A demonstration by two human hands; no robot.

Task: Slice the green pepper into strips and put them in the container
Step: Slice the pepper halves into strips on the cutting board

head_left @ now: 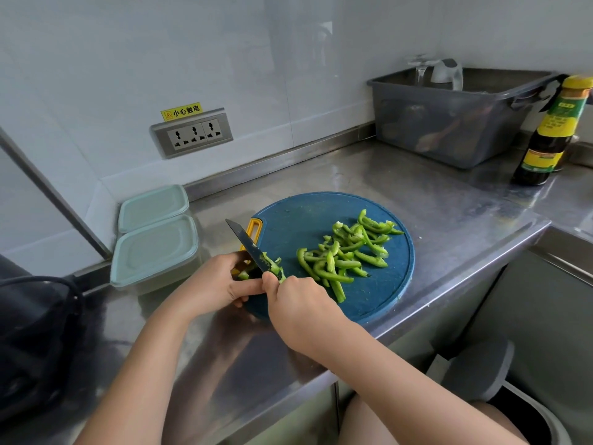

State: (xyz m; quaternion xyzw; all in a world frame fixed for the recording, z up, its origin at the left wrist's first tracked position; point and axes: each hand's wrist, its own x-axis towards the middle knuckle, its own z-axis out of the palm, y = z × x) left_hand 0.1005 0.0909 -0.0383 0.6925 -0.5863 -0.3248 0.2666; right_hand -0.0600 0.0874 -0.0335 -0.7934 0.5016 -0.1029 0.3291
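Note:
A round blue cutting board (378, 297) lies on the steel counter. A heap of green pepper strips (346, 252) covers its middle and right. At the board's left edge my left hand (213, 281) pins down the uncut pepper piece (272, 264). My right hand (298, 300) grips the handle of a dark knife (245, 244), whose blade points away to the upper left and rests against that piece. Two pale green lidded containers (155, 248) stand left of the board, both closed.
A grey plastic bin (449, 123) holding a glass and a kettle stands at the back right, with a dark sauce bottle (552, 133) beside it. A wall socket (192, 133) is behind. A black bag (35, 332) sits at the left. The counter edge drops off at the right.

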